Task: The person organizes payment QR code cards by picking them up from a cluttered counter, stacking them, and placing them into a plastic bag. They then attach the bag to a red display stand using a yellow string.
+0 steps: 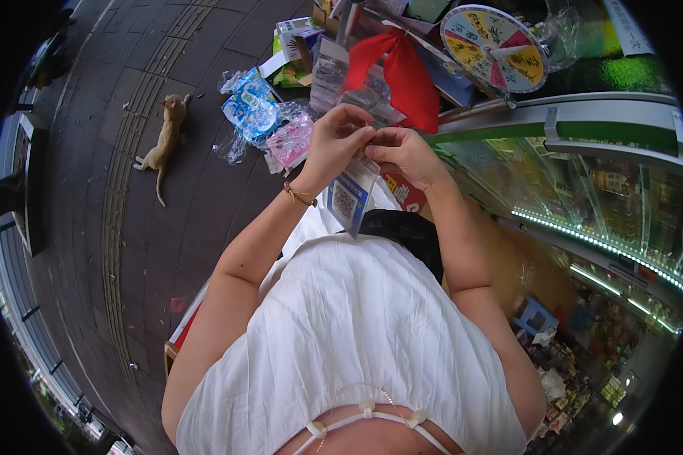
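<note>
My left hand (341, 139), with a braided bracelet on its wrist, meets my right hand (404, 153) in front of my body. Thumbs and fingers of both pinch a thin cord or tie; its exact form is hidden by the fingertips. Just below, a clear-sleeved card (347, 199) with a blue border and a printed code hangs tilted, apparently from that tie. Beyond my hands lie a red fabric bow (415, 85) and a stack of clear plastic packets (330, 68). A pink package (291, 139) and a blue package (253, 108) in crinkled wrap lie left of them.
A prize wheel (495, 48) with handwriting stands at the upper right. The lit glass display case (592, 187) runs along my right. A ginger cat (169, 133) lies on the paving (165, 256) to the left. Low on the right is a blue plastic stool (535, 315).
</note>
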### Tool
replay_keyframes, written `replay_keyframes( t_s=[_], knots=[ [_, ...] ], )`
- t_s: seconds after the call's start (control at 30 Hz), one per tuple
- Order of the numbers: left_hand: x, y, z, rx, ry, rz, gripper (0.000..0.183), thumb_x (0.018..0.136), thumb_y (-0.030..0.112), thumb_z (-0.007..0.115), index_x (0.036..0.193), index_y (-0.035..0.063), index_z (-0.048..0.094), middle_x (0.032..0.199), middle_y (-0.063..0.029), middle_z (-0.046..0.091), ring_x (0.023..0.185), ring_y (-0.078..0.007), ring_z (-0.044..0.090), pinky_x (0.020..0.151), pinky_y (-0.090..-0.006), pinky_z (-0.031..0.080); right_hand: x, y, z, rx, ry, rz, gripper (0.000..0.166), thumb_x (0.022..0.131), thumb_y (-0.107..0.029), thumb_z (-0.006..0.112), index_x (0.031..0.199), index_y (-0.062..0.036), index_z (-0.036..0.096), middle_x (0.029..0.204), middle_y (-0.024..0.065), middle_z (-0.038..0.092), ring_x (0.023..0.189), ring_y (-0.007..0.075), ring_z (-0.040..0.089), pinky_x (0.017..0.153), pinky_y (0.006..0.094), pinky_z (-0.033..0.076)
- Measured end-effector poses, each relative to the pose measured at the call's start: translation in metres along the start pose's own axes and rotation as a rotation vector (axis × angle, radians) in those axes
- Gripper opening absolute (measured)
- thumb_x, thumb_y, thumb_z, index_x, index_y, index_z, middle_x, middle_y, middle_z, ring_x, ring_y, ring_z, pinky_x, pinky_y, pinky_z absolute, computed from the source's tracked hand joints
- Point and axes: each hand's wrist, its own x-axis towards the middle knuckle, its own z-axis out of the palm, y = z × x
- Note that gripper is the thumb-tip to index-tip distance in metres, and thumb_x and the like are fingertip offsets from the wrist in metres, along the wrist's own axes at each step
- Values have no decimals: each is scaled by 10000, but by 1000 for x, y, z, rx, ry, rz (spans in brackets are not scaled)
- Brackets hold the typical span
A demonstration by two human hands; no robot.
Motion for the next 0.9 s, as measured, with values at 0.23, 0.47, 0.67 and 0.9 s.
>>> replay_keyframes(
  t_s=[0.23,0.47,0.67,0.9],
  knots=[
    [-53,-19,40,-35,62,116,100,882,-13,588,975,20,577,833,-6,610,677,-50,557,583,-194,442,-45,57,3,647,110,-194,95,906,-125,574,962,-49,584,937,71,645,868,158,616,820,296,486],
    [-139,-32,100,206,107,341,120,832,-24,645,934,12,593,796,-40,664,676,-76,625,582,-215,494,-120,112,-23,369,-121,14,122,883,-105,609,967,-18,622,860,37,634,761,109,601,683,244,487],
    [-236,-70,166,348,125,244,142,790,-19,680,914,21,622,821,-43,670,696,-95,646,569,-209,499,-225,163,-61,-131,-228,-38,218,818,-49,631,1021,29,653,854,50,657,677,88,582,648,214,469],
    [-343,-80,235,167,322,189,130,829,6,667,954,3,632,915,-42,644,788,-80,623,654,-202,512,-321,230,-53,433,-186,144,191,878,-134,633,1012,0,641,916,88,654,813,137,621,752,283,515]
  ],
)
